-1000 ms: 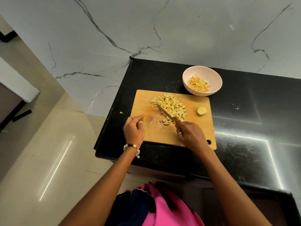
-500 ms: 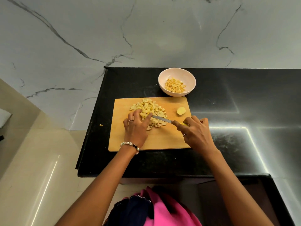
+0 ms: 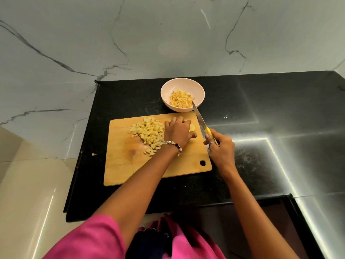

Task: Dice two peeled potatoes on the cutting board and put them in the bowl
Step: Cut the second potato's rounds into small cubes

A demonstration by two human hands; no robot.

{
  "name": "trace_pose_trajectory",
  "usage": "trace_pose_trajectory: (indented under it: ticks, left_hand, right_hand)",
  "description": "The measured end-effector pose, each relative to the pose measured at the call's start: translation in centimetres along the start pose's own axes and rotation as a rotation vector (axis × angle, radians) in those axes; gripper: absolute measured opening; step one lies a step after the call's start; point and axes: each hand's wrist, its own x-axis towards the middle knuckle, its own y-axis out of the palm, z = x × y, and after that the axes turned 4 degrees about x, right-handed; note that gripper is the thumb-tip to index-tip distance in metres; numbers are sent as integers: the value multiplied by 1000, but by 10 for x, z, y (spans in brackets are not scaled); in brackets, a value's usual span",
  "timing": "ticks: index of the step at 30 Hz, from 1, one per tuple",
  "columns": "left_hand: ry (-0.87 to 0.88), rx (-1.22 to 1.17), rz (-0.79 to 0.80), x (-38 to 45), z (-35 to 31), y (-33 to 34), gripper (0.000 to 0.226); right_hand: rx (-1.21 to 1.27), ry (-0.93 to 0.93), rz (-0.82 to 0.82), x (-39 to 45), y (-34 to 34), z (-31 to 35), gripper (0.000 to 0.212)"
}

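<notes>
A wooden cutting board [image 3: 127, 171] lies on the black counter with a heap of diced potato [image 3: 147, 131] on its far left part. My left hand [image 3: 178, 132] reaches across the board and its fingers curl over a small uncut potato piece [image 3: 192, 128] near the board's right edge. My right hand [image 3: 221, 148] grips the yellow handle of a knife [image 3: 199, 116], held off the board's right side with the blade tip pointing at the bowl. The pale bowl [image 3: 166, 92] stands just behind the board and holds darker yellow potato dice [image 3: 180, 99].
One stray potato bit [image 3: 93, 154] lies on the black counter [image 3: 261, 101] left of the board. A marble wall rises behind the counter. The counter's left edge drops to a beige floor [image 3: 28, 184]. A darker step lies at the lower right.
My left hand left the diced heap and moved right onto the small potato piece. My right hand pulled the knife off the dice and out past the board's right edge.
</notes>
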Motion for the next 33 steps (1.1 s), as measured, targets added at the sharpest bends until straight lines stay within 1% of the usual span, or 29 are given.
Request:
trace_pose_trajectory:
  ticks: [3,5,6,8,11,12,14,15,18,20,22,25,27,29,33]
  left_hand:
    - [49,136,-27,9,-4,5,36]
    - [55,123,-70,11,0,9,30]
    - [45,71,-96,10,3,11,29]
    - [-49,-178,-153,1,9,8,26]
    - [-289,-673,-177,-24,21,-7,17]
    - [-371,-800,-173,-36,26,-12,14]
    - [-492,-958,-173,-61,42,-18,32]
    - [-527,-975,-178,-72,51,-19,37]
    - [-610,-921,-192,-100,77,-18,32]
    - [-616,-839,-177,-113,92,-16,33]
    - [-588,-727,-142,-124,108,-13,37]
    - [-540,-600,-99,-135,123,-7,42]
    - [-487,-540,-89,-142,128,-4,48]
    - [-449,-492,-107,-147,132,1,53]
    - [-434,-474,-161,-153,137,6,49]
  right_hand:
    - [22,9,-23,2,-3,-1,21]
    - [23,24,-27,2,-3,-3,22]
    - [18,36,-28,2,-3,-4,23]
    - [6,51,-22,0,-1,-4,23]
    - [8,75,-6,-6,5,-3,23]
    - [18,89,1,-9,8,-3,24]
    - [45,113,18,-16,17,-2,26]
    - [50,117,27,-20,21,-1,24]
    - [76,95,85,-36,36,7,14]
    - [80,66,134,-47,47,13,19]
    - [62,34,199,-61,62,20,27]
    - [27,-22,283,-81,82,28,32]
    - [-43,-101,328,-94,93,33,34]
    - [-153,-192,389,-105,102,36,40]
    - [-397,-295,493,-122,113,33,50]
